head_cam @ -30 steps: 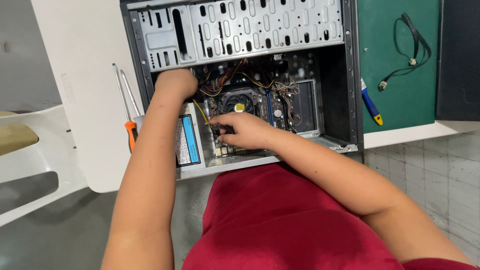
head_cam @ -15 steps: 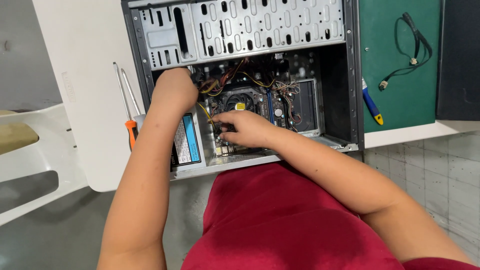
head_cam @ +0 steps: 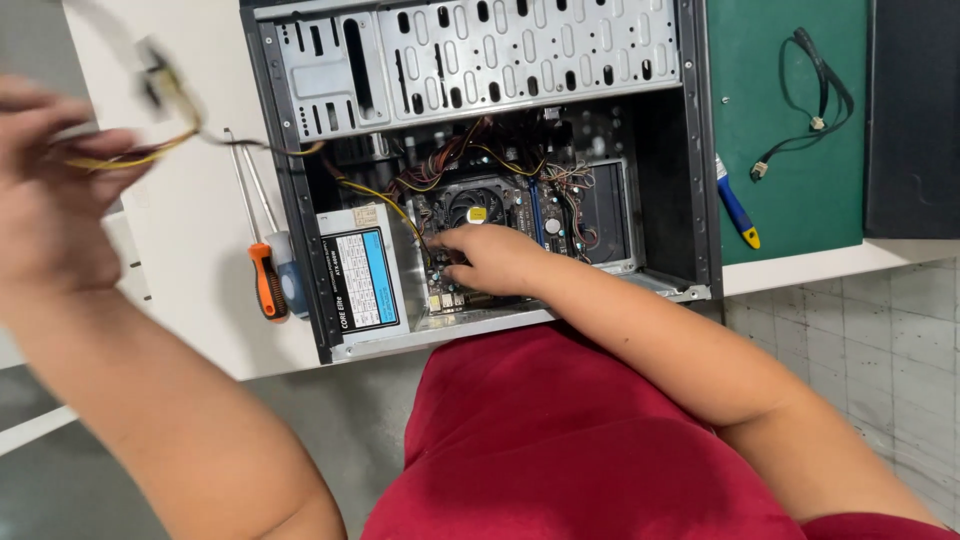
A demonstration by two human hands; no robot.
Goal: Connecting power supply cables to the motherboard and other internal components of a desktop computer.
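Lying open on the white worktop point(head_cam: 190, 230), the computer case point(head_cam: 480, 170) showed free room only above its motherboard point(head_cam: 500, 215). The left hand point(head_cam: 45, 190), inside the case half a second earlier, had risen outside its left wall, closed on a blurred cable bundle point(head_cam: 150, 120) of yellow and black wires trailing into the case. The right hand point(head_cam: 490, 258) rested on the motherboard; its grip could not be judged.
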